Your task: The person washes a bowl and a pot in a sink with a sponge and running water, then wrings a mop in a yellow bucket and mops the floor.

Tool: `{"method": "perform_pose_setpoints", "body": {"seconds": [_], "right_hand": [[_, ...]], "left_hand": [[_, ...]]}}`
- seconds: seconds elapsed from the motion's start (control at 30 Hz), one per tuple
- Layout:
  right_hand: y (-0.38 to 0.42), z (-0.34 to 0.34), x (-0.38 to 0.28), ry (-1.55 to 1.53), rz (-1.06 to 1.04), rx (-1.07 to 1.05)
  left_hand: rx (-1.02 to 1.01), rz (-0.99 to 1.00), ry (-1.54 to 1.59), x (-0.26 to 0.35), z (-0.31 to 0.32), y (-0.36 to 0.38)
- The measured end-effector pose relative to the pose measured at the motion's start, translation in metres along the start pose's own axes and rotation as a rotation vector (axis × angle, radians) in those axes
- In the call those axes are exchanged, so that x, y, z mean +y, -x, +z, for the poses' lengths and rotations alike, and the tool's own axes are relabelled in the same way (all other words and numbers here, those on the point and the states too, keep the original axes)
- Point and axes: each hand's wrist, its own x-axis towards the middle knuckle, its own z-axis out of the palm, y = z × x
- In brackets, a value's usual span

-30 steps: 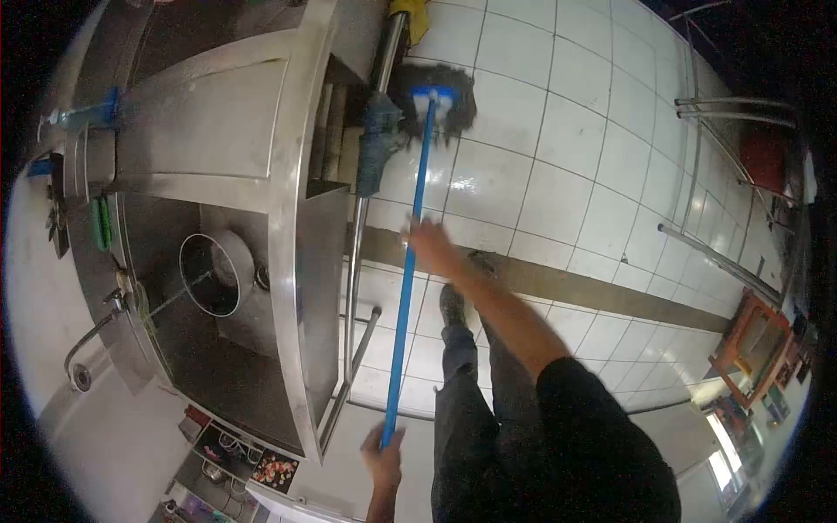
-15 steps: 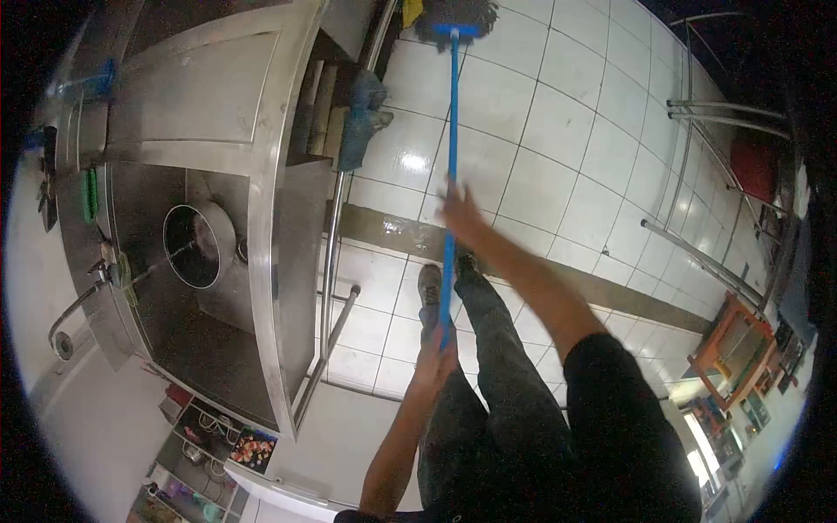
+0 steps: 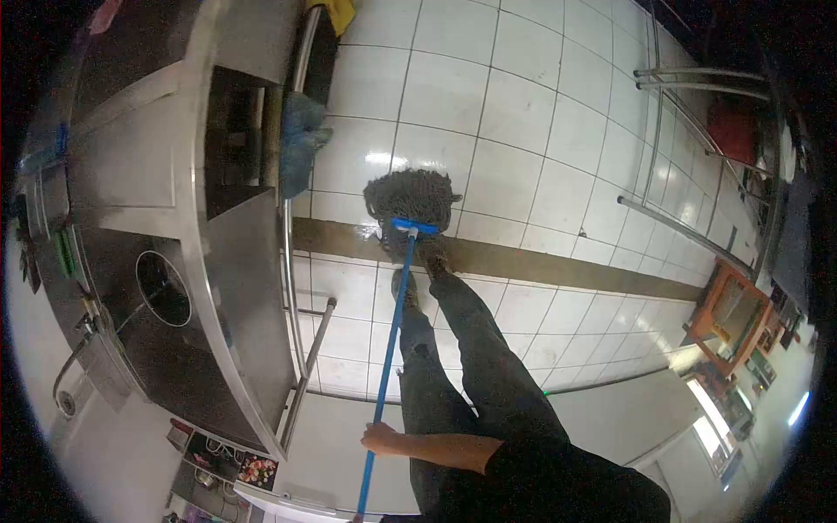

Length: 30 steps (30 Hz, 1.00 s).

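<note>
A mop with a dark grey, stringy head [image 3: 413, 197] and a blue handle [image 3: 385, 357] rests on the tiled floor just in front of my shoes. My right hand [image 3: 383, 438] is closed around the handle's upper part, its forearm crossing in front of my legs. At the bottom edge of the view, only a sliver of my left hand [image 3: 357, 519] shows at the handle's end; most of it is cut off. The mop head lies partly over a brownish strip [image 3: 540, 257] in the floor.
To the left stands a metal sink unit [image 3: 253, 288] with a round pot [image 3: 164, 288] in its basin. A blue cloth or bag [image 3: 301, 144] hangs on its rail. Metal tube frames [image 3: 684, 231] and a wooden-framed piece [image 3: 728, 318] are at right. White tiles [image 3: 523, 183] look wet in places.
The mop head has come from the far floor back close to my feet. Both hands have moved down towards the bottom of the view, and my right hand has closed on the handle.
</note>
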Motion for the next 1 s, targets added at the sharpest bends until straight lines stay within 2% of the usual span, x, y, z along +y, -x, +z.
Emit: {"method": "perform_pose_setpoints", "body": {"seconds": [0.03, 0.1, 0.13, 0.17, 0.23, 0.27, 0.3, 0.33, 0.37, 0.4, 0.43, 0.47, 0.5, 0.53, 0.57, 0.6, 0.63, 0.7, 0.77, 0.8, 0.83, 0.87, 0.93, 1.0], "right_hand": [[-0.003, -0.001, 0.007, 0.003, 0.039, 0.045], [-0.012, -0.002, 0.033, 0.014, 0.122, 0.144], [-0.011, -0.017, 0.053, 0.052, 0.087, 0.188], [-0.009, -0.040, 0.077, 0.071, 0.089, 0.246], [0.001, -0.095, 0.126, 0.083, 0.131, 0.378], [0.018, -0.139, 0.144, 0.100, 0.245, 0.444], [0.053, -0.211, 0.147, 0.124, 0.191, 0.591], [0.056, -0.224, 0.196, 0.196, 0.133, 0.794], [0.064, -0.246, 0.240, 0.150, 0.228, 0.784], [0.100, -0.301, 0.247, 0.191, 0.191, 0.978], [0.115, -0.317, 0.301, 0.242, 0.336, 0.934], [0.148, -0.342, 0.331, 0.325, 0.381, 0.932], [0.182, -0.372, 0.352, 0.408, 0.427, 0.928], [0.210, -0.389, 0.364, 0.503, 0.571, 0.895], [0.238, -0.410, 0.369, 0.598, 0.715, 0.845], [0.251, -0.424, 0.372, 0.697, 0.896, 0.731], [0.263, -0.424, 0.379, 0.703, 0.924, 0.760], [0.269, -0.423, 0.364, 0.715, 1.034, 0.632], [0.261, -0.387, 0.362, 0.853, 0.972, 0.557], [0.251, -0.362, 0.370, 0.804, 0.944, 0.405], [0.236, -0.303, 0.412, 1.004, 0.858, 0.487], [0.217, -0.271, 0.388, 0.901, 0.806, 0.461], [0.174, -0.204, 0.310, 0.637, 0.686, 0.371], [0.139, -0.159, 0.221, 0.390, 0.545, 0.261]], "left_hand": [[0.097, 0.078, -0.186, 0.000, 0.001, -0.013], [0.103, -0.015, -0.034, -0.017, -0.002, -0.052], [0.101, 0.063, 0.145, 0.002, 0.004, -0.063], [0.096, 0.141, 0.329, 0.041, 0.015, -0.082], [0.221, 0.048, -0.113, 0.134, 0.040, -0.132], [0.215, 0.075, 0.054, 0.217, 0.062, -0.142], [0.168, 0.070, -0.040, 0.277, 0.077, -0.154], [0.148, 0.082, -0.138, 0.339, 0.096, -0.162], [0.002, 0.310, -0.062, 0.371, 0.113, -0.177], [-0.130, 0.460, 0.005, 0.418, 0.143, -0.186], [-0.281, 0.449, -0.069, 0.461, 0.163, -0.179], [-0.481, 0.350, 0.192, 0.489, 0.193, -0.184], [-0.663, 0.153, 0.421, 0.504, 0.227, -0.198], [-0.887, -0.059, 0.663, 0.519, 0.258, -0.210], [-1.053, -0.110, 0.758, 0.530, 0.290, -0.219], [-1.223, -0.152, 0.854, 0.535, 0.319, -0.225], [-1.186, -0.150, 0.826, 0.531, 0.337, -0.227], [-1.111, -0.166, 0.766, 0.519, 0.363, -0.226], [-1.130, -0.117, 0.757, 0.478, 0.348, -0.221], [-0.990, 0.135, 0.589, 0.442, 0.338, -0.218], [-0.983, -0.058, 0.644, 0.407, 0.316, -0.214], [-0.952, -0.252, 0.705, 0.372, 0.293, -0.211], [-0.778, -0.262, 0.667, 0.335, 0.222, -0.165], [-0.676, -0.439, 0.662, 0.236, 0.160, -0.140]]}}
